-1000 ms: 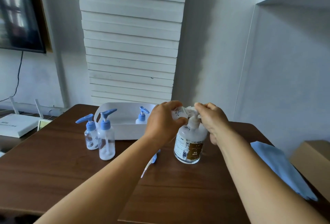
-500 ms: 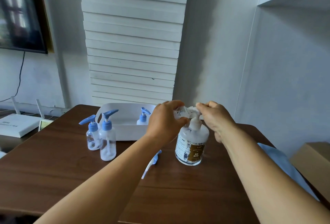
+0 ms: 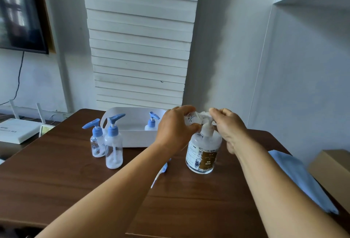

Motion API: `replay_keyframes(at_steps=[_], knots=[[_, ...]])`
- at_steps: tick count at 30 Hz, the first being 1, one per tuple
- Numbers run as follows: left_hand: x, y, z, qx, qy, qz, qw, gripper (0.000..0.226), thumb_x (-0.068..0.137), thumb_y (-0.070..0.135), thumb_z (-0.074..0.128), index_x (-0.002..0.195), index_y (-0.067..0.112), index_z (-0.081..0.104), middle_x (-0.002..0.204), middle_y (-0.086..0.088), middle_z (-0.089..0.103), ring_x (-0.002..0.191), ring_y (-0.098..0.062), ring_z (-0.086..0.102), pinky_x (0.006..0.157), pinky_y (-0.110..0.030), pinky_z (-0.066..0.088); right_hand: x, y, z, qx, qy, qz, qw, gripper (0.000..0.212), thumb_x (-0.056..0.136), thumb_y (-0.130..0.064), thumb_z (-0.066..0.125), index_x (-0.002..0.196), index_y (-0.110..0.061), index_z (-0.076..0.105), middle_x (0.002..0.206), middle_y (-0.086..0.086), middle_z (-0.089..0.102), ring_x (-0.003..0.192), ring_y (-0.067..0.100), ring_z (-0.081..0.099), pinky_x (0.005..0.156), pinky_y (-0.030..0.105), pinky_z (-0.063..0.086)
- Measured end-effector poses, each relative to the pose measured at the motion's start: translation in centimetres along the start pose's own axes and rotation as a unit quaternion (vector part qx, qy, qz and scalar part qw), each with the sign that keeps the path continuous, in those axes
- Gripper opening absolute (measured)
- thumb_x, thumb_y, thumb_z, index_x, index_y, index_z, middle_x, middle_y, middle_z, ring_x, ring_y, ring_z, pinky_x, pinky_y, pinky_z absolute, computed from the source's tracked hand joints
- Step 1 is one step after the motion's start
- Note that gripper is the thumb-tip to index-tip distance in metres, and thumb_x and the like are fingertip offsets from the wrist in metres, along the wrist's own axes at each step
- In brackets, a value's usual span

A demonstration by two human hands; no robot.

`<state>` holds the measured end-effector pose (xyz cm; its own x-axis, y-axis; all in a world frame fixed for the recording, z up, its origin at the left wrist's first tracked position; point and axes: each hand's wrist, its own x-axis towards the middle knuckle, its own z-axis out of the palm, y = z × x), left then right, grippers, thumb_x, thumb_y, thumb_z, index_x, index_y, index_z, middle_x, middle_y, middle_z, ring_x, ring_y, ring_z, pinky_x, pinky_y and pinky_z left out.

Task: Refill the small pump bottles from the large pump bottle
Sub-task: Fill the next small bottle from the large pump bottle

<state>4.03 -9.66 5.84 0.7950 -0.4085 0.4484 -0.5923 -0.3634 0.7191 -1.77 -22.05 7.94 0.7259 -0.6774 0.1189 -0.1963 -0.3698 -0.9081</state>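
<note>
Small bottle (image 3: 190, 119) in left hand (image 3: 175, 130)

Blue-capped clear small bottles (image 3: 114, 146) on dark wood-grain table (image 3: 56, 177).

Large pump bottle (image 3: 203, 152): clear, white pump head, brown-and-white label, upright on desk (image 3: 56, 171), right of centre. Small bottle (image 3: 190, 119): clear, uncapped, held at the large pump's nozzle; contents not discernible. Two small pump bottles, blue pumps, upright at left, touching or nearly so: front one (image 3: 114, 143), rear one (image 3: 97, 140). Third small blue-pump bottle (image 3: 151, 123) upright inside white tray (image 3: 132, 137). Detached blue pump (image 3: 161, 173) lying on desk, partly hidden.
</note>
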Motion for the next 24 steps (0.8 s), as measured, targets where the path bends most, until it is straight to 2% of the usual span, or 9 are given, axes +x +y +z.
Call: replay_keyframes(at_steps=[4, 10, 14, 24], knots=[[-0.4, -0.7, 0.4, -0.004, -0.008, -0.005, 1.0, 0.048, 0.074, 0.029, 0.075, 0.12, 0.026, 0.06, 0.111, 0.005, 0.065, 0.102, -0.013, 0.059, 0.089, -0.029, 0.048, -0.4, 1.0, 1.0, 0.021, 0.008, 0.013, 1.0, 0.026, 0.094, -0.036, 0.048, 0.089, -0.012, 0.055, 0.078, -0.003, 0.054, 0.072, 0.009, 0.047, 0.057, 0.022, 0.036], [0.2, 0.1, -0.1, -0.011, -0.004, 0.002, 1.0, 0.05, 0.073, 0.027, 0.075, 0.12, 0.028, 0.059, 0.112, 0.006, 0.064, 0.104, -0.016, 0.057, 0.089, -0.031, 0.048, 0.2, -0.3, -0.2, -0.012, 0.006, -0.007, 1.0, 0.03, 0.093, -0.038, 0.049, 0.096, -0.01, 0.06, 0.083, -0.002, 0.057, 0.074, 0.008, 0.049, 0.056, 0.021, 0.037], [0.0, -0.5, 0.3, -0.012, -0.01, -0.006, 1.0, 0.048, 0.073, 0.028, 0.075, 0.119, 0.028, 0.059, 0.112, 0.007, 0.064, 0.104, -0.014, 0.057, 0.09, -0.031, 0.048, 0.0, 0.9, 0.7, 0.035, 0.017, 0.013, 0.999, 0.027, 0.093, -0.037, 0.049, 0.087, -0.012, 0.057, 0.083, -0.001, 0.058, 0.081, 0.013, 0.052, 0.059, 0.022, 0.038], [0.0, 0.1, -0.1, -0.013, 0.002, 0.006, 1.0, 0.047, 0.074, 0.026, 0.074, 0.119, 0.027, 0.06, 0.11, 0.007, 0.064, 0.101, -0.014, 0.057, 0.086, -0.028, 0.047, 0.1, 0.0, 0.0, 0.004, 0.016, -0.012, 1.0, 0.026, 0.094, -0.036, 0.05, 0.087, -0.012, 0.058, 0.078, -0.003, 0.056, 0.073, 0.009, 0.05, 0.056, 0.022, 0.038]])
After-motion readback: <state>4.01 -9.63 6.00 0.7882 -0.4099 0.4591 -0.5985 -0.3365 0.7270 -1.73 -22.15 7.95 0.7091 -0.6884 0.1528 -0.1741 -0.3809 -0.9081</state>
